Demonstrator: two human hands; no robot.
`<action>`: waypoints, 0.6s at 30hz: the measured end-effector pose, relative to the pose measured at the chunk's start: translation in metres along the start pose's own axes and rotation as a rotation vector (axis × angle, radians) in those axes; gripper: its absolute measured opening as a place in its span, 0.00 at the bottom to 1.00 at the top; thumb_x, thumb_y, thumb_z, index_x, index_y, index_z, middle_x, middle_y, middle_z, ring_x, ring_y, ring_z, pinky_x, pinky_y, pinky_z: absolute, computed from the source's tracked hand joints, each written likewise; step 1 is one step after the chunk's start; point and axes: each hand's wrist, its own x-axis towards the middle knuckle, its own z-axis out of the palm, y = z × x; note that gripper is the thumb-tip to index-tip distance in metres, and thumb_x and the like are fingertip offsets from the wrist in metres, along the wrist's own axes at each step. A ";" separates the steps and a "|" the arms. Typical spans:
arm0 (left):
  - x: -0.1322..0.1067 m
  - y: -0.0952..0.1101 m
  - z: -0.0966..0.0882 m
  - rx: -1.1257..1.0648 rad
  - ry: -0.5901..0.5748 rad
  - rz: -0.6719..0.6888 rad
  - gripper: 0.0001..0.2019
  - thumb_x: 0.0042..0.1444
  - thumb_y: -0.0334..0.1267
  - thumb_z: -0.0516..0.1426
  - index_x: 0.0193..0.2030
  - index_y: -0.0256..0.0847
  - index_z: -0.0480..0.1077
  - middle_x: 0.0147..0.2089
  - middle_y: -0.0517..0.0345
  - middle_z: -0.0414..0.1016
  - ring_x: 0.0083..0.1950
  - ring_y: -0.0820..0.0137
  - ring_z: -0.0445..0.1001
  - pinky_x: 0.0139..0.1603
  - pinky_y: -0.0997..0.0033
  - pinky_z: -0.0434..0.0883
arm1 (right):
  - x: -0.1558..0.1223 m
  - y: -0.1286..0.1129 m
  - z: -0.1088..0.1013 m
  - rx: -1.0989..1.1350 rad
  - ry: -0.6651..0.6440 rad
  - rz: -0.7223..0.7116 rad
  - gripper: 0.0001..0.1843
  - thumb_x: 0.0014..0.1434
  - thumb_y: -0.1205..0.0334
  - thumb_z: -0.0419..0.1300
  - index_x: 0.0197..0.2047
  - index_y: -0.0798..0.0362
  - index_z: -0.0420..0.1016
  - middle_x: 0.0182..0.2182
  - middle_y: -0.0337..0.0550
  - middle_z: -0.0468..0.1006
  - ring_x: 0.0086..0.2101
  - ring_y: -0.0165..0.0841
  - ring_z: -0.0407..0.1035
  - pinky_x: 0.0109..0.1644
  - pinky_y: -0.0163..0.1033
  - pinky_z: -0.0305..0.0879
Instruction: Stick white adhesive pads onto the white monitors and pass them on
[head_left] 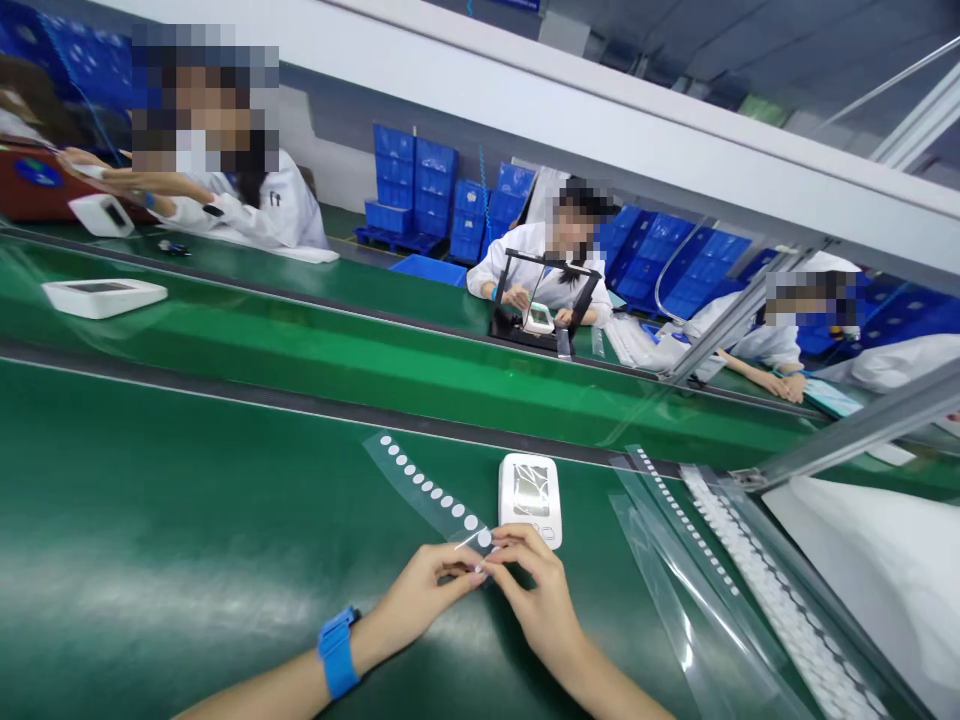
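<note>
A clear strip of round white stickers (426, 487) slants across the green work surface, its near end between my two hands. My left hand (420, 595), with a blue band on the wrist, pinches that end between thumb and finger. Close against it, my right hand (534, 580) has its fingertips closed at the same end of the strip; whether they hold a loose sticker is too small to tell. Just beyond my right hand lies a white device with a grey display (531, 495), its lower edge partly covered by my fingers.
More clear strips (675, 560) and a long band of white pieces (780, 590) lie at the right, beside a white sheet (870, 560). Past the dark rail runs a green conveyor belt (300, 360) carrying a white device (105, 297). Several co-workers sit opposite; a metal post (720, 330) rises at right.
</note>
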 end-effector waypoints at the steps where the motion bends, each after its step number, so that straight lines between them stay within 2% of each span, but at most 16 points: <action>1: 0.000 0.000 0.000 0.001 0.008 0.000 0.10 0.55 0.41 0.60 0.35 0.36 0.78 0.37 0.52 0.80 0.43 0.60 0.76 0.46 0.68 0.70 | -0.001 0.002 0.002 0.013 0.015 -0.001 0.06 0.61 0.69 0.60 0.35 0.50 0.76 0.42 0.46 0.75 0.42 0.35 0.73 0.47 0.38 0.70; 4: -0.001 0.001 0.001 -0.005 0.025 0.005 0.10 0.56 0.40 0.59 0.36 0.35 0.78 0.38 0.51 0.81 0.43 0.59 0.76 0.46 0.68 0.70 | -0.006 0.003 0.007 -0.005 0.038 -0.016 0.07 0.61 0.71 0.58 0.35 0.50 0.75 0.41 0.46 0.74 0.43 0.36 0.72 0.47 0.39 0.70; 7: 0.000 0.001 0.002 -0.011 0.029 -0.022 0.10 0.56 0.39 0.59 0.36 0.35 0.78 0.36 0.51 0.81 0.40 0.61 0.77 0.43 0.69 0.71 | -0.009 0.005 0.010 -0.122 0.035 -0.062 0.08 0.62 0.73 0.55 0.37 0.52 0.73 0.44 0.49 0.72 0.44 0.37 0.71 0.46 0.40 0.70; 11: 0.000 -0.004 0.004 -0.063 0.003 -0.098 0.10 0.54 0.40 0.60 0.35 0.34 0.78 0.33 0.51 0.80 0.38 0.63 0.76 0.41 0.69 0.71 | -0.011 0.006 0.010 -0.339 0.023 -0.247 0.10 0.62 0.76 0.53 0.40 0.54 0.71 0.46 0.53 0.71 0.48 0.41 0.67 0.49 0.46 0.68; 13: 0.000 -0.007 0.005 -0.089 -0.008 -0.139 0.10 0.53 0.40 0.60 0.35 0.34 0.78 0.33 0.51 0.80 0.37 0.63 0.77 0.40 0.69 0.72 | -0.012 0.003 0.006 -0.390 0.007 -0.307 0.10 0.63 0.76 0.52 0.41 0.55 0.70 0.43 0.53 0.73 0.45 0.40 0.68 0.46 0.46 0.69; 16: 0.000 -0.006 0.006 -0.093 -0.010 -0.174 0.11 0.52 0.41 0.61 0.34 0.34 0.78 0.32 0.51 0.80 0.36 0.62 0.77 0.38 0.69 0.72 | -0.014 -0.003 -0.004 -0.385 -0.103 -0.379 0.12 0.65 0.74 0.48 0.46 0.55 0.69 0.38 0.51 0.75 0.38 0.37 0.70 0.39 0.42 0.70; 18: 0.000 -0.004 0.005 -0.068 -0.013 -0.179 0.11 0.52 0.41 0.61 0.33 0.34 0.78 0.32 0.51 0.81 0.35 0.62 0.78 0.38 0.70 0.73 | -0.015 -0.005 -0.011 -0.347 -0.209 -0.465 0.15 0.66 0.73 0.44 0.50 0.56 0.68 0.37 0.50 0.77 0.37 0.37 0.70 0.38 0.42 0.70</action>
